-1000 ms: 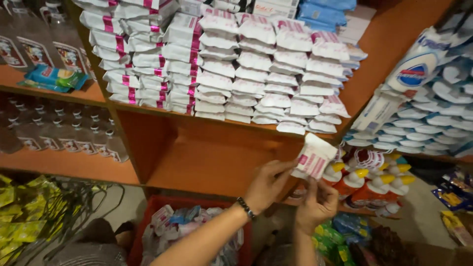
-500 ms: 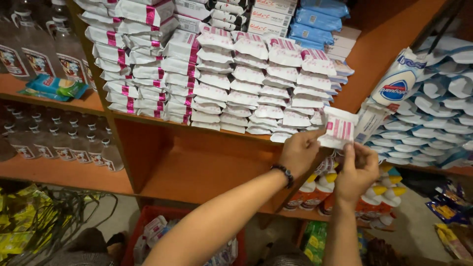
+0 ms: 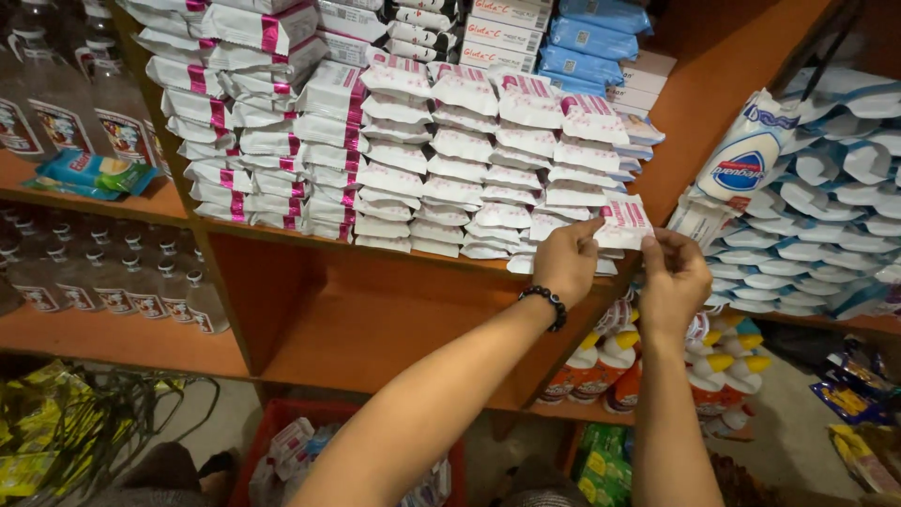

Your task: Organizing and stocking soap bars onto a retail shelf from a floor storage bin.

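The white-and-pink packet (image 3: 624, 222) lies flat, long axis sideways, pinched by the left hand (image 3: 566, 260) and right hand (image 3: 673, 278), just beside the shelf's rightmost stack (image 3: 587, 164).

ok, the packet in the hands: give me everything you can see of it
The packet is small, flat and white, with a pink band and print on its face; it looks like soft plastic wrap. Both hands hold it: the left hand pinches its left edge, the right hand its lower right edge. It is held nearly flat, slightly tilted, at the right end of the stacks of similar packets, against or just above the lowest one. Its underside is hidden.
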